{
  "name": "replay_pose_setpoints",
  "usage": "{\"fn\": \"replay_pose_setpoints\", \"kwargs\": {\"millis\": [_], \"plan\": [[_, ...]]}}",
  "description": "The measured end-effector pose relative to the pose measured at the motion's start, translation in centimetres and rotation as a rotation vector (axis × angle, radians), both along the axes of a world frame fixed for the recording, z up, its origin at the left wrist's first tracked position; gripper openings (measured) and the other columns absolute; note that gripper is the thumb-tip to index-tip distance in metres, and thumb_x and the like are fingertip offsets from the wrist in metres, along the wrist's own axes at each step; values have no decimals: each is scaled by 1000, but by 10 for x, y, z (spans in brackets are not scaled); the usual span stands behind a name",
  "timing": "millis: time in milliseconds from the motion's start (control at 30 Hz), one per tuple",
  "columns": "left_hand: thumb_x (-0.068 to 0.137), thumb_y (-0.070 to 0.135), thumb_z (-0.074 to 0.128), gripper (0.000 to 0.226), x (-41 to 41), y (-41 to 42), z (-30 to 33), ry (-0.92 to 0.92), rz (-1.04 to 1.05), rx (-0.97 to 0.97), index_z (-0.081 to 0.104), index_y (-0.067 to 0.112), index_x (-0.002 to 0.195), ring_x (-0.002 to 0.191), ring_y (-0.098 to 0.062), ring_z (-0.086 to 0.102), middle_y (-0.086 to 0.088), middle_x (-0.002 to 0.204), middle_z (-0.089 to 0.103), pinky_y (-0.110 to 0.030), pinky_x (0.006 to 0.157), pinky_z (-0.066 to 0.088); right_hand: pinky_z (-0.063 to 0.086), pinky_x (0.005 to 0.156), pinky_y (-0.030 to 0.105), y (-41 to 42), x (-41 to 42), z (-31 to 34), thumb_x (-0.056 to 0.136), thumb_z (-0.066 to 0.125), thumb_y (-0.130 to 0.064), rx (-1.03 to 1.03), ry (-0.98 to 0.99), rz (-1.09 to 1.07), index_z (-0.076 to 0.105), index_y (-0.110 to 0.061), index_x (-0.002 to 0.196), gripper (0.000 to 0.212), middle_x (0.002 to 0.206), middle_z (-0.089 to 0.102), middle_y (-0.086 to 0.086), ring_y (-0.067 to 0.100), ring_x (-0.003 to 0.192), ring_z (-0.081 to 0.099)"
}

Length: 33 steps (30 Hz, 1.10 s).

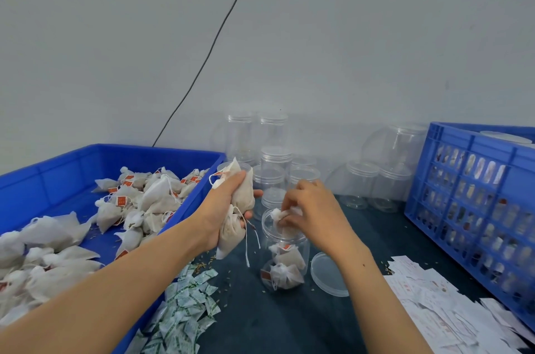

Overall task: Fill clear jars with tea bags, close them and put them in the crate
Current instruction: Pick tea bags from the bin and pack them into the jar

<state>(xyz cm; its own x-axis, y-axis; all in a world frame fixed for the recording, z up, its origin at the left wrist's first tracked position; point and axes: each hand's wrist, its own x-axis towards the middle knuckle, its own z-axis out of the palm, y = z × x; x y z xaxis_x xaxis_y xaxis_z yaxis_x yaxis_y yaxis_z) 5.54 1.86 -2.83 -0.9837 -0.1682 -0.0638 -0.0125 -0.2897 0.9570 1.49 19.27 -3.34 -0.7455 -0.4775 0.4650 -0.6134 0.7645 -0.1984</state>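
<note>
Pale grey wall rises behind a dark counter [289, 321], with a thin black cable [214, 43] running slantwise down it. On the counter's left sits a shallow blue tray [86, 162] heaped with white tea bags [139, 203] bearing orange tags; at the right stands a blue slotted crate [477, 194] with filled jars showing through its wall. Empty lidded clear jars [275, 162] cluster against the wall between them. Near the front edge lie green-printed sachets [185, 304] to the left and white paper slips [434, 304] to the right. An open clear jar [285, 255] stands in the middle, several tea bags already at its bottom, and its loose lid [328, 274] lies flat just beside it on the right. The left hand [228, 209] is raised beside the jar, fingers curled round a bunch of tea bags [234, 226] with strings dangling. The right hand [312, 214] hovers over the jar's mouth, its fingers pinching a single tea bag [279, 216] at the rim.
</note>
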Motion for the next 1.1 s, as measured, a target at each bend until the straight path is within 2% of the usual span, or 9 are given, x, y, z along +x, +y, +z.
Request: {"fn": "replay_pose_setpoints", "kwargs": {"millis": [133, 233, 333, 400, 533, 667, 800, 933, 1100], "plan": [[97, 42, 50, 28, 1, 0, 0, -14, 22, -9, 62, 16, 99, 49, -13, 51, -14, 109, 70, -24, 52, 43, 45, 81, 31, -7, 1, -3, 90, 61, -18, -25, -47, -16, 71, -16, 101, 15, 104, 64, 1, 20, 98, 58], [97, 43, 50, 32, 1, 0, -1, -30, 23, -10, 62, 14, 105, 46, -11, 51, -12, 106, 70, -23, 51, 42, 50, 85, 34, -7, 1, -7, 89, 52, -6, 28, -138, 9, 70, -20, 104, 28, 103, 69, 0, 19, 98, 61], [96, 45, 50, 44, 2, 2, 1, -60, 7, 6, 60, 9, 118, 40, -8, 52, -7, 85, 71, -18, 40, 43, 50, 86, 34, -8, 2, -7, 86, 45, 1, 29, -145, 41, 68, -20, 107, 38, 104, 69, -2, 17, 98, 60], [93, 49, 52, 47, 4, 4, 4, -62, -28, 40, 61, 7, 112, 38, -8, 51, -4, 68, 69, -17, 37, 42, 49, 86, 31, -10, 4, -6, 88, 43, 3, -116, -110, 51, 66, -21, 111, 40, 105, 68, -5, 13, 97, 60], [90, 64, 41, 56, 8, 5, 6, -19, -62, 18, 67, 14, 94, 41, -11, 54, -8, 70, 70, -18, 39, 45, 46, 81, 16, -15, 10, 1, 100, 47, -21, -577, -272, 206, 57, -27, 117, 21, 104, 59, -18, 0, 94, 58], [89, 73, 26, 74, 10, 4, 6, 10, -163, -47, 68, 12, 78, 41, -14, 51, -11, 62, 59, -21, 39, 45, 40, 77, 5, -20, 15, 0, 89, 63, -37, -565, -394, 351, 48, -34, 134, 47, 121, 49, -16, -13, 90, 49], [95, 65, 25, 69, 13, 6, 6, 45, -159, -98, 69, 14, 82, 52, -20, 51, -22, 86, 57, -26, 48, 45, 35, 76, 0, -26, 19, -5, 76, 79, -35, -528, -324, 375, 52, -34, 118, 50, 117, 46, -14, -21, 87, 43], [102, 46, 30, 54, 15, 7, 5, -1, -150, -125, 63, 8, 83, 41, -14, 51, -8, 56, 60, -22, 41, 45, 38, 74, 8, -30, 20, -5, 72, 81, -39, -479, -273, 301, 47, -36, 93, 40, 104, 44, -19, -8, 87, 46], [100, 33, 35, 39, 13, 6, 5, -46, -153, -76, 56, 6, 82, 37, -12, 51, -6, 49, 57, -19, 37, 43, 48, 81, 22, -26, 19, 0, 76, 78, -36, -471, -287, 307, 52, -30, 93, 32, 106, 47, -16, 1, 90, 52]]}}
